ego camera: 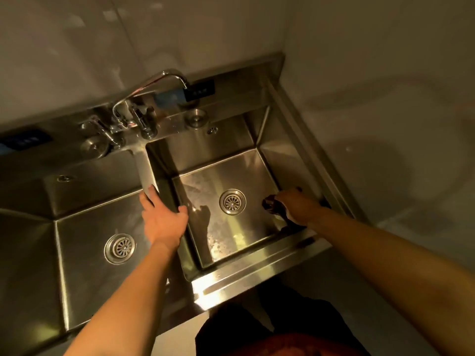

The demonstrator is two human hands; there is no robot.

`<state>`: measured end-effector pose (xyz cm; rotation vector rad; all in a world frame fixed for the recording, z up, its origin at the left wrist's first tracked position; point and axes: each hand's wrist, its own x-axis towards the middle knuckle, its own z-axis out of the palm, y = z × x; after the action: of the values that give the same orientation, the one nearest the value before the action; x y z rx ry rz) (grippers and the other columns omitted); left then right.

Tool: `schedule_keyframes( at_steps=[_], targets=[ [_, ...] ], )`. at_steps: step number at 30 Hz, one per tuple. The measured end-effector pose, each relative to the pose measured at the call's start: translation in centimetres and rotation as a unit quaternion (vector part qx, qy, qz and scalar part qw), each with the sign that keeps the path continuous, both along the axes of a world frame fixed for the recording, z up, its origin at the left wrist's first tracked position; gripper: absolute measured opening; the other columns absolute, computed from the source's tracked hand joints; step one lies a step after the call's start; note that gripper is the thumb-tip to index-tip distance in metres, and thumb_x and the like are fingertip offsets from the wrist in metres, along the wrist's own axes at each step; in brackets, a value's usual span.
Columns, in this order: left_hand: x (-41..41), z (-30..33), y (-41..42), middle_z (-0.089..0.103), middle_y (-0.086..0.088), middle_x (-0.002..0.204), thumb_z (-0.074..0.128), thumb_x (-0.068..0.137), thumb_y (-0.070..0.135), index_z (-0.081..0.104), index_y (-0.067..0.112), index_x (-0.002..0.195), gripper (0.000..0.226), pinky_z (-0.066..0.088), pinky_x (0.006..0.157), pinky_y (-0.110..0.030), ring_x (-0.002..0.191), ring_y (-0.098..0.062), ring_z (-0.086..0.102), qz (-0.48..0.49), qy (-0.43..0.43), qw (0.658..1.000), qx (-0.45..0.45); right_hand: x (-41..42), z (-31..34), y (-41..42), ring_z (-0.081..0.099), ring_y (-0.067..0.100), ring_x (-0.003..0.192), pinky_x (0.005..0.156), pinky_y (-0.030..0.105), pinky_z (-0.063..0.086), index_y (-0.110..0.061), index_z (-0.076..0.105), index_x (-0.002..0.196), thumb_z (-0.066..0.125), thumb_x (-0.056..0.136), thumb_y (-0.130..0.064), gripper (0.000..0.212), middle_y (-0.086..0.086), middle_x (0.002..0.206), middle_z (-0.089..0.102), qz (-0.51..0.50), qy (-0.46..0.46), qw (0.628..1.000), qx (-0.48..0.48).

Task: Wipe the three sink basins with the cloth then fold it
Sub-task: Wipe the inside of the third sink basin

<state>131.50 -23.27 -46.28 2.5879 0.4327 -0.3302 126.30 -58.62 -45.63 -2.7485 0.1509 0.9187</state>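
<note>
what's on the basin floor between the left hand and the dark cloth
In the head view, only the round metal drain strainer lies between the left hand and the dark cloth; the rest of the steel floor is bare.

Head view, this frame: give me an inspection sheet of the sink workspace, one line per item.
Surface: stainless right basin, floor patchy with marks around its drain; a second basin to its left.
Job's things: dark cloth on the right basin's floor near the right wall.
Clutter: nothing seen in either basin.
Grippers: right hand holds the cloth; left hand rests open on the divider.
Cables: nothing seen.
Surroundings: faucet at the back, pale wall panels, dim warm light; third basin not in view.
</note>
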Motion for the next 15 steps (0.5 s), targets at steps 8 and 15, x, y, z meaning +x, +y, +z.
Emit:
schedule_keyframes(
  at_steps=[8,15],
  targets=[
    [0.7,4.9,3.5,0.027,-0.021,0.166,0.063,0.099,0.047,0.024,0.02,0.165,0.081,0.033,0.12,-0.052,0.147,-0.049,0.033,-0.094,0.103,0.99,0.006,-1.0,10.4,0.5,0.056,0.025,0.125,0.108,0.032,0.043,-0.019,0.062,0.136,0.062,0.098,-0.01,0.039,0.005,0.136,0.061,-0.016,-0.178,0.983,0.048],
    [-1.3,14.6,4.8,0.063,-0.012,0.14,0.064,0.1,0.039,0.065,0.017,0.137,0.043,0.044,0.104,-0.038,0.128,-0.03,0.059,-0.091,-0.031,0.989,-0.11,-1.0,19.0,0.8,0.057,0.024,0.119,0.105,0.032,0.042,-0.013,0.068,0.128,0.054,0.099,-0.003,0.034,0.004,0.128,0.066,-0.002,-0.317,0.94,0.123]
  ],
)
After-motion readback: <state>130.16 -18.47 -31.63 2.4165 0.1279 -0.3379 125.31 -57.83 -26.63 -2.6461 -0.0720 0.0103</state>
